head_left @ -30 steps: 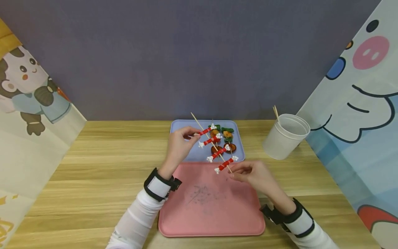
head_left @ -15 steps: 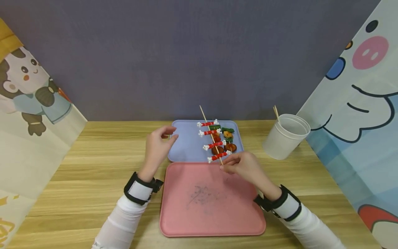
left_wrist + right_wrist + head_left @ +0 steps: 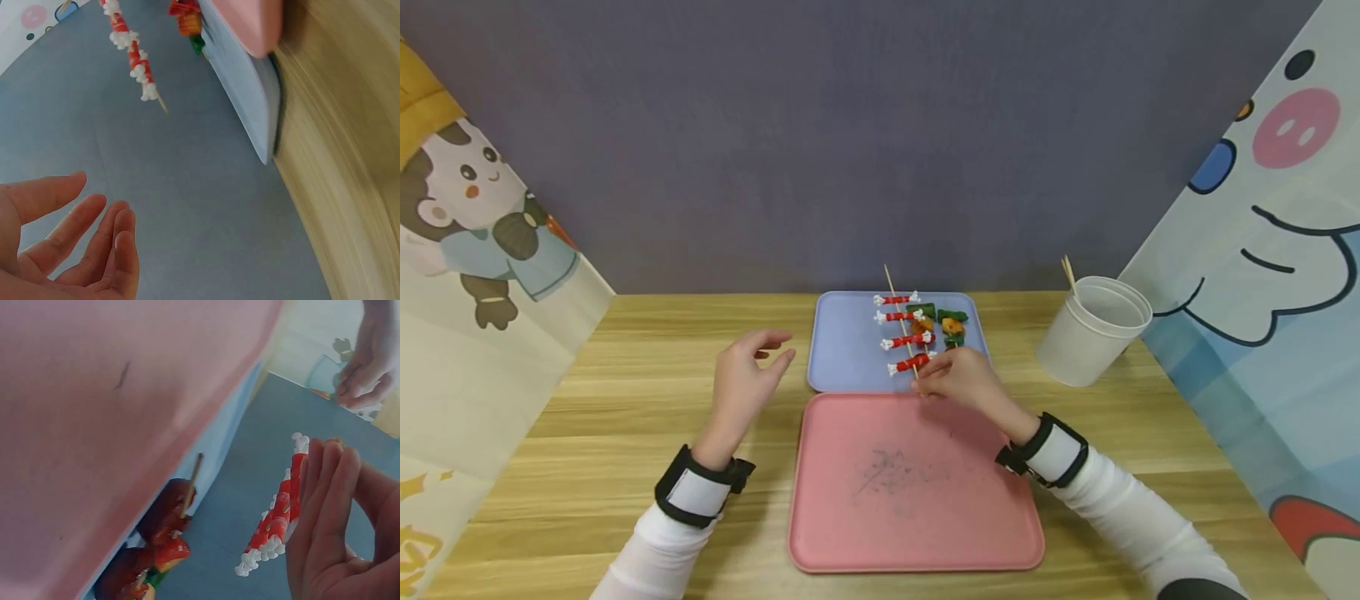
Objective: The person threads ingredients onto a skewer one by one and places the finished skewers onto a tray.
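My right hand [image 3: 958, 379] pinches the lower end of a wooden skewer that carries several red pieces with white knobbly ends [image 3: 904, 341]. The skewer is held over the blue tray [image 3: 846, 350], its bare tip pointing toward the back wall. In the right wrist view the red-and-white pieces [image 3: 275, 519] appear just past my fingers. On the tray's right side lie vegetable skewers [image 3: 953, 327] with green and orange pieces, partly hidden by my hand; brown round pieces [image 3: 165, 512] on them show in the right wrist view. My left hand [image 3: 745, 383] is held left of the trays, fingers apart from the thumb, holding nothing.
In front of the blue tray a pink tray [image 3: 917, 533] with dark marks lies on the wooden table [image 3: 587, 433]. A white bucket [image 3: 1086, 333] with thin sticks [image 3: 1068, 273] stands at the back right. A grey wall [image 3: 880, 150] rises behind.
My left hand has let go of the skewer's far part and moved left and toward me. My right hand has carried the skewer left and farther over the blue tray, turning it straighter.
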A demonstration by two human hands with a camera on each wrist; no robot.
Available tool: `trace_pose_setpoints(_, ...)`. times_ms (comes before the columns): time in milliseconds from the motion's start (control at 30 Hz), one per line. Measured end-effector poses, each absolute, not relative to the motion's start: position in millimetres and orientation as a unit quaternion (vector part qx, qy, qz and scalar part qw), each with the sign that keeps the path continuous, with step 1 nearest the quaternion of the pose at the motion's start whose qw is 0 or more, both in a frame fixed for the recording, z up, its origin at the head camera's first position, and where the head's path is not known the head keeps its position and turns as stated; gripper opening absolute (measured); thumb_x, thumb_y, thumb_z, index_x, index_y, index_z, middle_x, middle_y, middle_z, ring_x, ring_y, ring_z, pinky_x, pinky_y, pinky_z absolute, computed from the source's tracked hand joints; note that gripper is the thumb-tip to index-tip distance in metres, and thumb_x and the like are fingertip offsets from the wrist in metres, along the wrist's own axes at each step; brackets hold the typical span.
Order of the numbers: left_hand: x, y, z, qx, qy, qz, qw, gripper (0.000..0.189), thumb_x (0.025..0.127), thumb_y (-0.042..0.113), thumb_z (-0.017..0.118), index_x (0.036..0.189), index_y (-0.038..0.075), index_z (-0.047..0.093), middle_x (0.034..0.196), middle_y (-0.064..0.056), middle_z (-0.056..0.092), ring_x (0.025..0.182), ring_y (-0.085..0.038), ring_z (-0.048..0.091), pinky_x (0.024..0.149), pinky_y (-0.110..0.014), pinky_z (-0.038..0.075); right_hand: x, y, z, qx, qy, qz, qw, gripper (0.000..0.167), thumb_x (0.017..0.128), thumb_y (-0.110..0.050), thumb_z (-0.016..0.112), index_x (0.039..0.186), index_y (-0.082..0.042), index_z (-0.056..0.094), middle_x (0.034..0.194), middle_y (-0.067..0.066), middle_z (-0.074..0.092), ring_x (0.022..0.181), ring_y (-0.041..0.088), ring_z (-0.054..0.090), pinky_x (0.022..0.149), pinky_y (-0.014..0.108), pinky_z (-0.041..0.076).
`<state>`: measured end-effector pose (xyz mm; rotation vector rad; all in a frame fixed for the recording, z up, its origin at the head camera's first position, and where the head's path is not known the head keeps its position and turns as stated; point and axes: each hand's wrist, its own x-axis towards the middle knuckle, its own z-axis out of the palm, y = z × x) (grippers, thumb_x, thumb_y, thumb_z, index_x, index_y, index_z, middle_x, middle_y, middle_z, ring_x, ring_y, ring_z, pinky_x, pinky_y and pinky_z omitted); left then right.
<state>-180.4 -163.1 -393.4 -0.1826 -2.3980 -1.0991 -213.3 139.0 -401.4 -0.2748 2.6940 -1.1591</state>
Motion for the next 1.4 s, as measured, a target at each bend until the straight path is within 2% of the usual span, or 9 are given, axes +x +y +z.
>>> trace_pose_setpoints(267,-173.5,-172.2,-390.0,-0.057,-0.885,-0.390,0.250,0.019,0.082,0.010,0.073,0.099,0.002,0.071,0.098,-0.015,0.071,0.089,-0.029,0.065,0.074,-0.043,0.053,-223.2,129.9,-410.3,-0.079,0.923,-0.364,0.100,0.018,0.073,-0.031,0.081,0.078,-0.014,0.076,0.064,-0.004,0.069,0.059,0.008,0.064,0.055,0.024,0.048)
trace_pose_setpoints(700,-172.4,-172.2,-389.0,-0.063,-0.887,-0.381,0.252,0.018,0.081,0.010,0.073,0.097,0.002,0.071,0.098,-0.015,0.070,0.088,-0.029,0.066,0.074,-0.043,0.053,-233.5,118.9,-424.3,-0.103,0.933,-0.328,0.112,0.018,0.071,-0.030,0.082,0.072,-0.013,0.075,0.065,-0.005,0.068,0.065,0.009,0.060,0.058,0.023,0.045)
trace_pose_setpoints(933,-172.7,-171.5,-389.6,-0.066,-0.888,-0.381,0.249,0.017,0.082,0.009,0.072,0.097,0.001,0.071,0.098,-0.016,0.070,0.089,-0.030,0.065,0.075,-0.045,0.053,-239.0,110.1,-428.0,-0.095,0.936,-0.313,0.125,0.020,0.071,-0.031,0.083,0.068,-0.013,0.074,0.059,-0.004,0.067,0.063,0.010,0.060,0.057,0.024,0.043)
trace_pose_setpoints(1167,-172.5,-171.3,-390.2,-0.063,-0.890,-0.378,0.247,0.017,0.082,0.010,0.073,0.096,0.000,0.071,0.098,-0.016,0.070,0.089,-0.030,0.065,0.075,-0.045,0.053,-242.1,102.8,-430.8,-0.118,0.934,-0.310,0.131,0.019,0.070,-0.029,0.083,0.066,-0.013,0.075,0.059,-0.004,0.067,0.058,0.007,0.057,0.052,0.020,0.041)
trace_pose_setpoints(1400,-173.9,-171.8,-391.9,-0.068,-0.891,-0.375,0.248,0.016,0.082,0.010,0.072,0.096,0.001,0.072,0.098,-0.016,0.070,0.089,-0.030,0.065,0.075,-0.044,0.053,-241.3,97.0,-430.4,-0.104,0.924,-0.340,0.141,0.019,0.069,-0.026,0.084,0.070,-0.011,0.074,0.062,-0.002,0.066,0.059,0.010,0.058,0.052,0.022,0.044)
